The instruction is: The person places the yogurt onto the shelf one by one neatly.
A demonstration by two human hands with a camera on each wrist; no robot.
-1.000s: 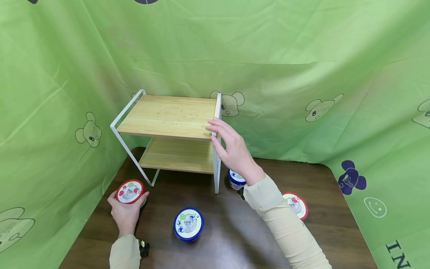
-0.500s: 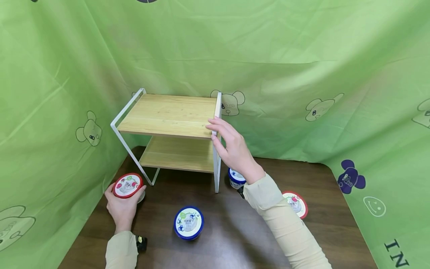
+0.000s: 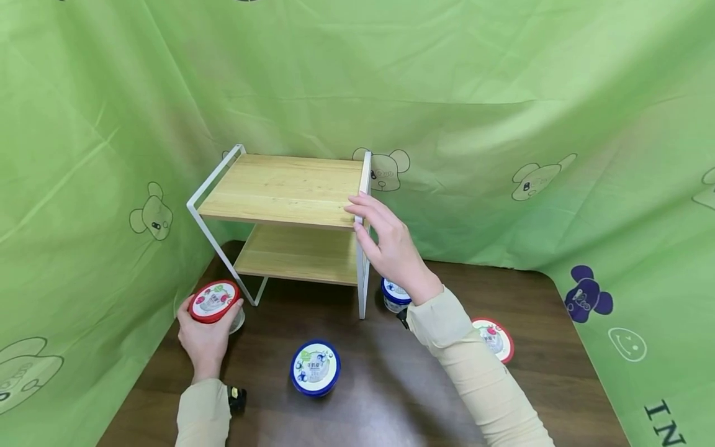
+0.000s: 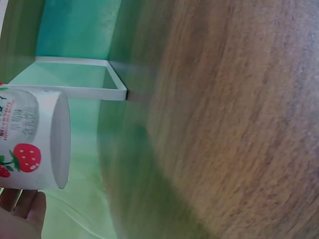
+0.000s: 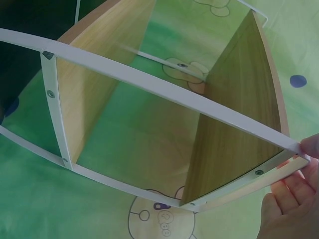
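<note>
My left hand (image 3: 203, 338) grips a tub with a red lid (image 3: 215, 300) near the shelf rack's left front leg. Strawberries are printed on its white side (image 4: 27, 144), and the left wrist view shows its base raised off the table. My right hand (image 3: 393, 248) holds the upper right front corner of the two-tier shelf rack (image 3: 285, 192). In the right wrist view, the thumb lies on the white metal frame (image 5: 164, 89) and the fingers (image 5: 289, 191) reach round its other side. Both wooden boards of the rack are bare.
A blue-lidded tub (image 3: 315, 367) stands on the dark wooden table (image 3: 385, 397) before the rack. Another blue-lidded tub (image 3: 395, 294) is partly behind my right wrist. My right sleeve partly covers a second red-lidded tub (image 3: 494, 339). Green printed cloth (image 3: 458, 130) surrounds the table.
My left hand has lifted the red-lidded tub off the table and slightly toward the rack. The right hand keeps its place on the rack's corner. The view has shifted a little.
</note>
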